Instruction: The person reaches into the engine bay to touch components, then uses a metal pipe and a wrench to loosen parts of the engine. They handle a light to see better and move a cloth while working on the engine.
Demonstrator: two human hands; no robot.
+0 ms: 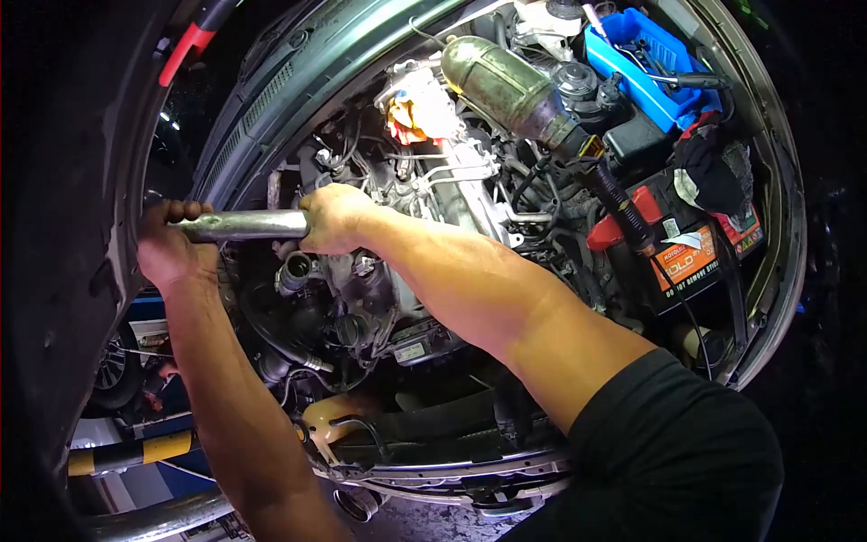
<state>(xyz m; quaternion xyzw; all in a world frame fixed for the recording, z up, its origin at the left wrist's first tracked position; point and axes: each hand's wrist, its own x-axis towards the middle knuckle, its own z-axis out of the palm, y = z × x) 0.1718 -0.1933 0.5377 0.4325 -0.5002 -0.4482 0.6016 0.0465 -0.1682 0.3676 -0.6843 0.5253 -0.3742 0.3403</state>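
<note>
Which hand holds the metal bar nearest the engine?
The right hand, on the black-sleeved arm; the left hand grips the other end of the metal bar.

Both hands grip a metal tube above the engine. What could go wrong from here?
1. If the metal tube slips free suddenly, the right hand could hit the engine pipes just below it.
2. The left hand holds the tube's end close to the dark body panel; it might get pinched there.
</note>
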